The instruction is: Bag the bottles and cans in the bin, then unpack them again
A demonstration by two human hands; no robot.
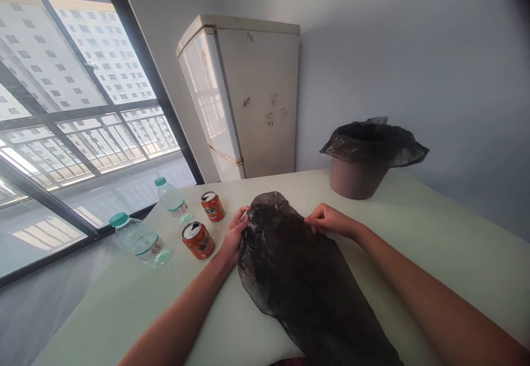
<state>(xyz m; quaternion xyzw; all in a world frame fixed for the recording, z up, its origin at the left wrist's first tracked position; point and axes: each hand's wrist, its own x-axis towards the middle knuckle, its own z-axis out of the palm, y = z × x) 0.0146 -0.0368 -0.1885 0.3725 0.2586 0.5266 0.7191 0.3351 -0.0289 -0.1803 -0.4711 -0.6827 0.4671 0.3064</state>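
A black plastic garbage bag [302, 277] stretches over the table from between my hands down past the near edge of the view. My left hand [237, 230] pinches the bag's left side near its far end, the fingers closed on the thin film. On the opposite side, my right hand [330, 221] is closed too, its fingertips gripping the bag's right edge. Just left of my left hand stand two orange drink cans, a nearer can [199, 240] and a farther can [212, 206], both with opened tops.
Two clear plastic bottles with green caps, a nearer bottle [138, 239] and a farther bottle [171, 197], stand at the table's left. A brown bin [356, 179] lined with a black bag [383, 148] is at the back right. Behind the table [451, 228] are a refrigerator [260, 79] and a wall.
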